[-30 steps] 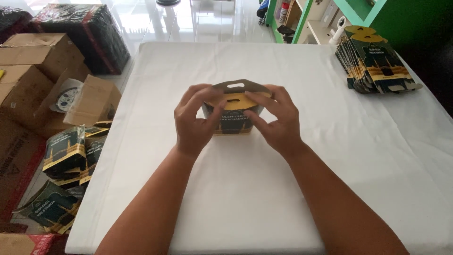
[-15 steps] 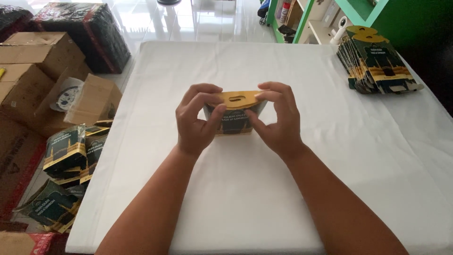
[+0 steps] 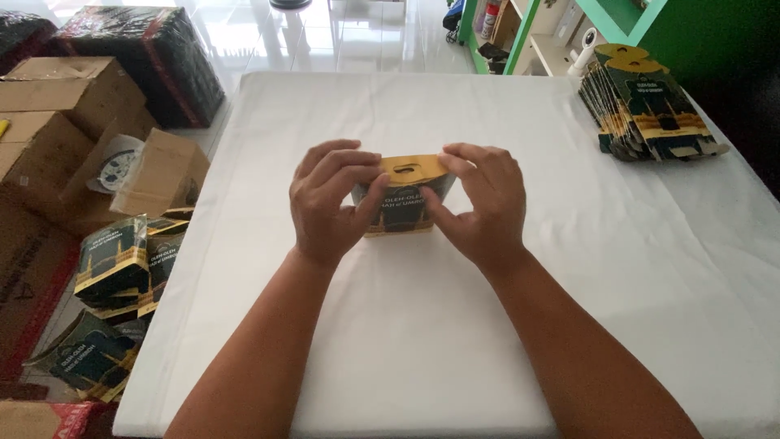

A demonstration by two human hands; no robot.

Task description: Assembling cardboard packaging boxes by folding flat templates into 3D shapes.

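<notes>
Two bare hands are working at the middle of a white-covered table (image 3: 569, 325), and between them one small dark-and-gold carton (image 3: 402, 203) is standing upright on the cloth, its gold handle flap with an oval cut-out showing on top. The left hand (image 3: 329, 203) is curling round the carton's left side, fingers bent over the upper edge and thumb pressing the front face, so it is gripping the box. The right hand (image 3: 479, 203) is clasping the right side in the same way, fingertips resting on the gold flap and thumb lying against the front panel. Whether anything is sitting inside the carton cannot be told, since the top is closing it off from view. At the far right corner of the table one leaning stack of flat cartons (image 3: 650, 106) in the same dark and gold print is lying well apart from the hands; the sheets are too many and too tightly overlapped to count. On the floor to the left, several brown cardboard boxes (image 3: 57, 122) are standing, at least three, one with an open flap, and its contents are not showing clearly. Below them a loose heap of folded cartons (image 3: 122, 268) is piling up beside the table edge, and two dark wrapped bundles (image 3: 146, 49) are sitting farther back.
</notes>
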